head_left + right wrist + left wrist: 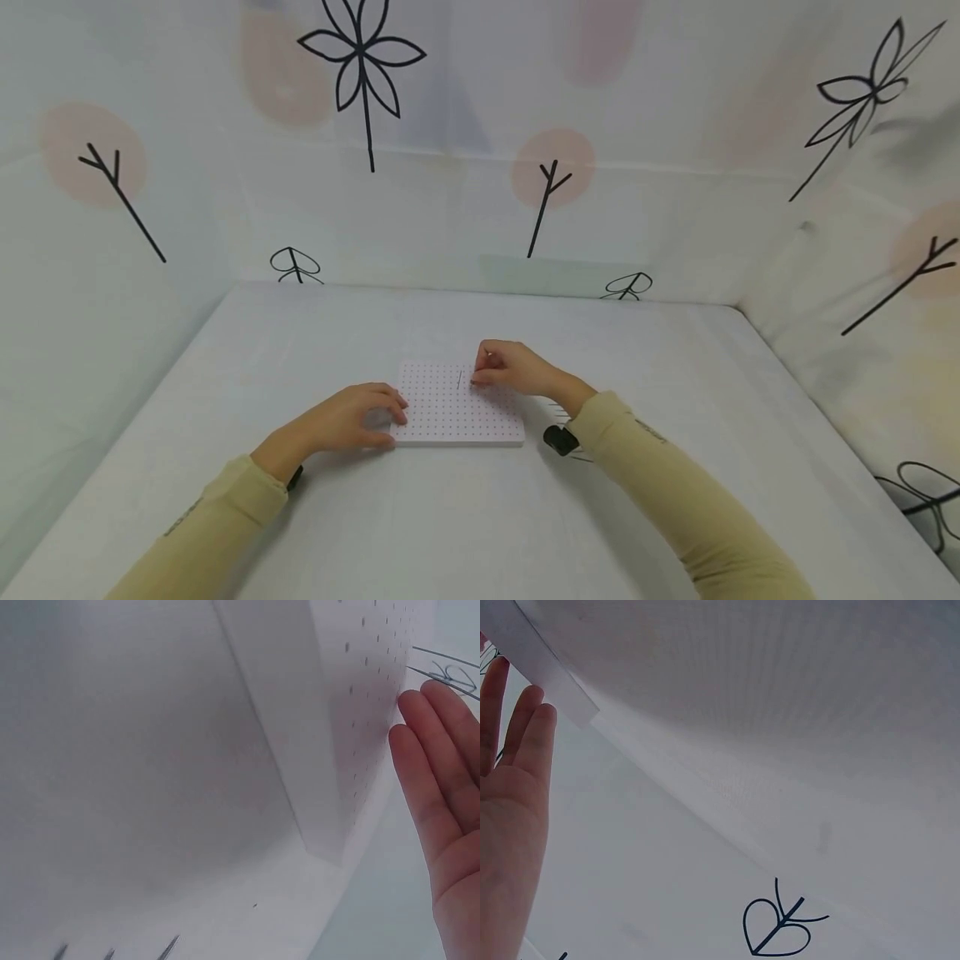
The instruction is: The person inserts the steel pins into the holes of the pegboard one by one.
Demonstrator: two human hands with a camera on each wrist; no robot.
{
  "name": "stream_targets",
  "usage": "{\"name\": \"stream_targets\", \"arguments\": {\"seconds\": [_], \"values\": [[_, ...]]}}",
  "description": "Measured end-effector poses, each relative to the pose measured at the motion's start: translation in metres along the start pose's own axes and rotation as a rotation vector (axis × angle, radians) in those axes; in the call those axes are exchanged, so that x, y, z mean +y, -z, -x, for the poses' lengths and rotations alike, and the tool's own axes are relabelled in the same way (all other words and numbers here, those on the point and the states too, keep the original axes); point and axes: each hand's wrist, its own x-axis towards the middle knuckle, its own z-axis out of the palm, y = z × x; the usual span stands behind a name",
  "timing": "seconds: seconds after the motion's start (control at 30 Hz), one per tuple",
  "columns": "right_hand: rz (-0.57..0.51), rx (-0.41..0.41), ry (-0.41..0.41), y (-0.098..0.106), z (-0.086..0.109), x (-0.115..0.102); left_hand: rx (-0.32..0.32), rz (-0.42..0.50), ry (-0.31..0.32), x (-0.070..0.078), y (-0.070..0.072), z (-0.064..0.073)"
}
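Note:
A white pegboard (457, 417) with rows of small holes lies flat on the table. One thin dark needle (460, 380) stands upright in it near the far side. My right hand (513, 367) is over the board's far right part, thumb and forefinger pinching another thin needle (442, 682) low at the holes, mostly hidden by the fingers. In the right wrist view its other fingers (435, 765) extend beside the board. My left hand (356, 418) rests at the board's left edge, fingertips on the rim and thumb by the near left corner, fingers loosely extended.
Several loose needles (558, 410) lie on the white table to the right of the board, partly behind the right wrist. Their tips (169, 947) show low in the right wrist view. A white cloth backdrop (450, 208) with drawn plants encloses the back and sides.

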Motion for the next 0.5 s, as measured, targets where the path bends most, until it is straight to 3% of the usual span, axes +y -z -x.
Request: {"name": "stream_targets", "arguments": {"seconds": [0.5], "values": [[0.037, 0.005, -0.021, -0.0047, -0.0062, -0.0062, -0.007, -0.003, 0.024, -0.0007, -0.0003, -0.0014]]}}
